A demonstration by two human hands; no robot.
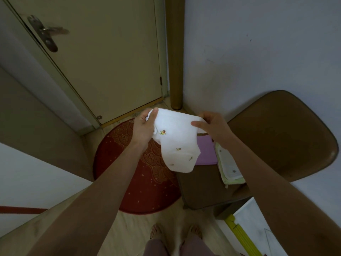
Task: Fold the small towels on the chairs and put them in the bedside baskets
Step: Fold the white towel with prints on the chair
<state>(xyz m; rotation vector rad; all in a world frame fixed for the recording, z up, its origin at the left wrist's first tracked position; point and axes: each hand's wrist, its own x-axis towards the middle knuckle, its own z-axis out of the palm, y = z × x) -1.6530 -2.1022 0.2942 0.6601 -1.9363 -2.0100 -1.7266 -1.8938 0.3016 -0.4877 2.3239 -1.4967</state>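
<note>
— White terry, item one, head view: small towel (176,143), printed with tiny figures, held in the air above the red mat (147,174) and the front edge of the brown chair (276,137). State of each grip?

— Left hand (144,129): thumb and curled fingers pinching the upper left corner. Right hand (214,127): fingers pinching the upper right corner. Both closed on cloth.

— Orientation?

— Top edge runs hand to hand, roughly level. The body hangs down from that edge, sagging toward the lower right. Long axis cannot be told for certain; the cloth is bunched.

— Other stock?

— Purple cloth (205,150) and pale green-edged cloth (230,169), lying side by side on the chair seat, just below the right wrist. No basket in view.

— Judgement?

— Folding stage. The seat lies nearer the right hand, so laying down would go rightward and down.
</note>
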